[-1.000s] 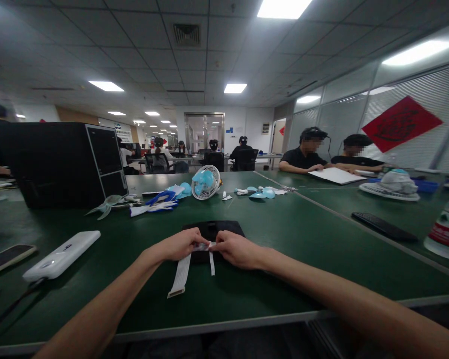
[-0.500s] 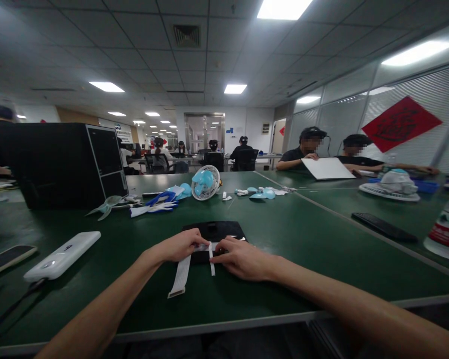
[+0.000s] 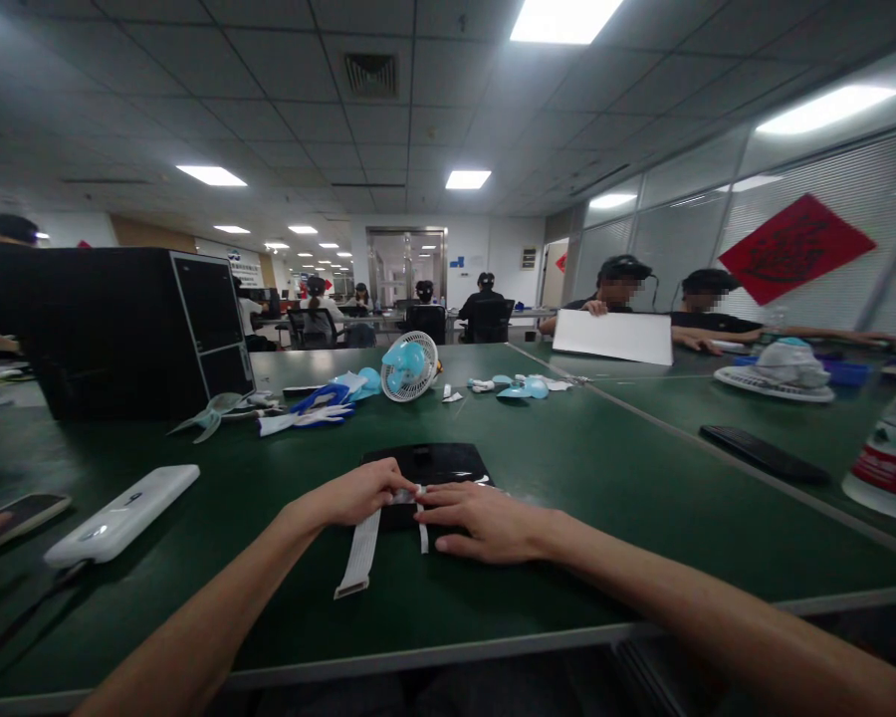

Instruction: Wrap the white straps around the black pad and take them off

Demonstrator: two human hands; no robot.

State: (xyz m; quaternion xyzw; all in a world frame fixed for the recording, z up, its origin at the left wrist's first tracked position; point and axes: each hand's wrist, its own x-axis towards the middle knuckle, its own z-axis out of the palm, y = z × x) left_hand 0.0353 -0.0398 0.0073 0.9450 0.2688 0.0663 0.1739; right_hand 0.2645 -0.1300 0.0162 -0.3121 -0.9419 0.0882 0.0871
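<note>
A glossy black flat panel [image 3: 448, 461] lies on the green table in front of me. Over its near edge hang a wide white ribbon cable [image 3: 359, 558], ending in a connector, and a narrow white strip [image 3: 424, 540]. My left hand [image 3: 369, 491] is closed over the panel, its fingertips pressed together at the strip's upper end; exactly what they pinch is hidden. Flat and with fingers stretched out, my right hand [image 3: 485, 521] rests across the panel's right side, its fingertips on the strip.
Beyond the panel lie a small fan [image 3: 409, 366], blue-and-white gloves [image 3: 310, 410] and loose blue fan blades [image 3: 524, 388]. A black computer case [image 3: 112, 334] stands left, near a white power bank [image 3: 123, 515] and a phone [image 3: 15, 523]. At right are another phone [image 3: 762, 453] and a bottle [image 3: 892, 453].
My right hand has gone from curled fingers to stretched, flat ones over the strip. My left hand stays put. Across the table, a person has tilted a white board upright and moved it left.
</note>
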